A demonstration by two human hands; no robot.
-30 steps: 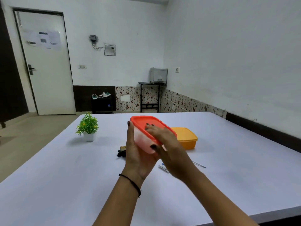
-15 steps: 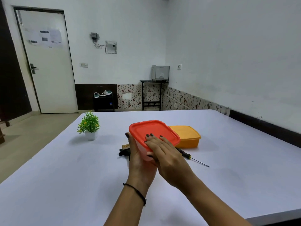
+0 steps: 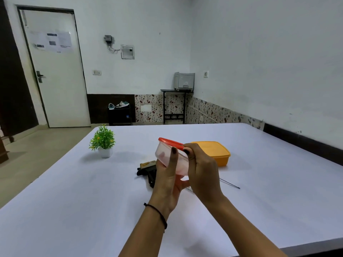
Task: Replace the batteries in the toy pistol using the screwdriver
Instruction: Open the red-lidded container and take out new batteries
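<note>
I hold a clear plastic box with a red lid point(image 3: 168, 152) above the table, tilted so the lid faces away. My left hand point(image 3: 167, 180) cups the box from below, thumb on its near side. My right hand point(image 3: 201, 167) grips the lid's right edge with its fingertips. Behind my left hand the black toy pistol point(image 3: 147, 169) lies on the white table point(image 3: 74, 201), partly hidden. Only the metal shaft of the screwdriver point(image 3: 230, 183) shows to the right of my right hand; its handle is hidden. What is inside the box cannot be made out.
An orange lidded box point(image 3: 215, 152) sits just behind my right hand. A small potted plant point(image 3: 103, 140) stands at the left of the table. A corner of a small white packet point(image 3: 189, 188) peeks out under my right wrist. The table's near edge runs at bottom right.
The box has tipped so its lid turns away from me, and my right hand has shifted from the lid's top to its right edge. The view has also risen slightly.
</note>
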